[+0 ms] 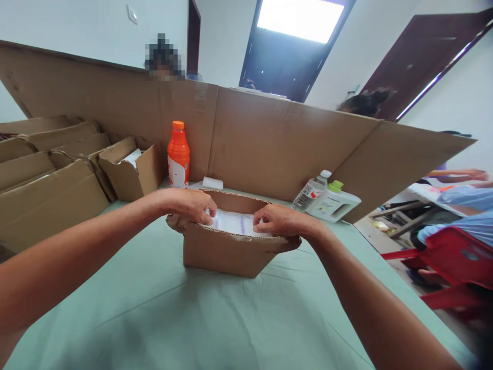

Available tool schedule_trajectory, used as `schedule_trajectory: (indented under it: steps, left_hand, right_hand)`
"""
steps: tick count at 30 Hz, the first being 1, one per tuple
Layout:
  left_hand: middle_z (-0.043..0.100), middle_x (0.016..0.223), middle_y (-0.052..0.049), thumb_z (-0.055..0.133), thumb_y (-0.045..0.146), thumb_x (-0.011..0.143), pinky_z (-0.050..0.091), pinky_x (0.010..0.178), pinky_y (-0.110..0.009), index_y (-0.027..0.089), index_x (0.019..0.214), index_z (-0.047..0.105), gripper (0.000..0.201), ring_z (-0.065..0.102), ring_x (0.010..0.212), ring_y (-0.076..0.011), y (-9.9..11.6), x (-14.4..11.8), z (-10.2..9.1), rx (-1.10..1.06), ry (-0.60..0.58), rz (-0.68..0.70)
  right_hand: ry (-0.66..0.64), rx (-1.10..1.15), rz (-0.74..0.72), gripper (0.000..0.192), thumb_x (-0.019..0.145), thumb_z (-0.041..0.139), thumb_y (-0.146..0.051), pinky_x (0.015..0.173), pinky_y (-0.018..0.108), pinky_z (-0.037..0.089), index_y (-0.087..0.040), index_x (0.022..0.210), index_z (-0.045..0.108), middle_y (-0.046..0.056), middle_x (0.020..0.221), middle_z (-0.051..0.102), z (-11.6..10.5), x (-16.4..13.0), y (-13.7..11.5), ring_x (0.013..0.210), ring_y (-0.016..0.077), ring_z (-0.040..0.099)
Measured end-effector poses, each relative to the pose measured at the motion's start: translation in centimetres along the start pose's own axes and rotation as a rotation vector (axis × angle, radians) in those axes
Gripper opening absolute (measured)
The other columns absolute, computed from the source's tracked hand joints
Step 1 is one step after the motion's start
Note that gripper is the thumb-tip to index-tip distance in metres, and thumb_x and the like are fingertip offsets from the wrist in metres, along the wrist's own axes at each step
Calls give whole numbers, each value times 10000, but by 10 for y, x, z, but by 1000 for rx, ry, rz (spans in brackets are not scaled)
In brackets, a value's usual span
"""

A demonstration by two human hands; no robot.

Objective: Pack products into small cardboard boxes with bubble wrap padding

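Note:
An open cardboard box stands upright on the green cloth in front of me. Inside it lies a white pack in clear plastic with faint purple marks, near the rim. My left hand reaches over the box's left end, its fingers curled onto the left side of the pack. Over the right end comes my right hand, fingers bent and closed at the right side of the same pack. The lower part of the pack is hidden by the box wall.
A tall cardboard screen runs along the back. Before it stand an orange bottle, a small white roll, a clear water bottle and a white jug. Cardboard boxes crowd the left. A person sits on a red chair.

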State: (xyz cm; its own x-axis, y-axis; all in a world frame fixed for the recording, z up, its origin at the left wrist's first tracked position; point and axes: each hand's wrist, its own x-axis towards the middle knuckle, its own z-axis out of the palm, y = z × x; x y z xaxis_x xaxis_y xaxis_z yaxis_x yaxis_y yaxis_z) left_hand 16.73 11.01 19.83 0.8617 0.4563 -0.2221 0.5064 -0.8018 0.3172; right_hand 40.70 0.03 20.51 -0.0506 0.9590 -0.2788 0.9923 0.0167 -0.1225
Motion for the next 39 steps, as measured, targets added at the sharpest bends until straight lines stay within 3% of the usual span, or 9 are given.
schedule_trajectory:
  steps: [6,9,15,22,24,27,31,34,39]
  left_hand:
    - [718,920,-28,523,282,814,440,707,-269,250,1028,735,303,638,827,-199,8,-20,-3,89,312,64]
    - [717,924,-29,514,248,812,454,767,-282,234,959,742,272,641,878,-202,12,-9,0,56,426,122]
    - [752,857,-18,579,254,756,450,703,-268,239,863,760,211,656,775,-193,-3,15,16,-63,164,106]
    - [765,890,-16,574,258,769,468,709,-253,226,930,760,248,669,797,-183,-9,8,22,-121,237,91]
    - [758,920,-21,509,271,829,485,731,-259,210,977,744,285,667,818,-176,-6,-8,20,-166,349,76]
    - [739,1050,-38,479,312,880,508,852,-302,204,1037,714,303,660,947,-190,-2,-45,27,-295,776,42]
    - [692,1165,-50,541,383,886,503,949,-378,220,1095,682,300,638,993,-208,-12,-91,69,-385,1211,-173]
    - [660,1219,-80,597,487,836,538,901,-420,207,1166,643,435,650,957,-232,-28,-102,111,-535,1068,-314]
    - [500,1467,-165,676,586,742,503,980,-531,203,1439,437,830,592,1193,-344,-40,-81,147,-744,800,-305]
  right_hand:
    - [218,-114,107,234,888,551,-329,622,271,371,-267,953,768,17,852,758,-7,-13,-10,759,199,658]
    - [193,-46,-19,233,888,563,-303,688,271,406,-255,997,764,19,955,770,-4,-6,-18,852,208,672]
    - [-9,82,-157,242,834,589,-286,752,266,431,-250,971,784,12,1004,771,4,16,-15,915,211,667]
    - [77,154,-152,224,820,575,-260,672,267,426,-223,902,780,12,911,767,5,15,-14,813,192,662]
    - [225,242,-153,228,843,558,-271,710,280,454,-219,912,768,14,935,769,12,4,-11,832,194,673]
    - [632,393,-95,230,882,542,-298,803,320,496,-220,948,747,33,1024,768,35,-22,-5,926,210,688]
    - [1209,484,-4,178,906,584,-328,1002,399,469,-219,925,724,62,1123,741,83,-65,7,1081,227,666]
    - [1359,519,149,203,894,618,-367,1019,441,460,-224,1010,703,79,1195,713,117,-87,16,1142,251,639]
    - [950,732,225,550,798,672,-541,908,455,529,-228,1246,608,113,1264,673,151,-79,22,1111,294,644]
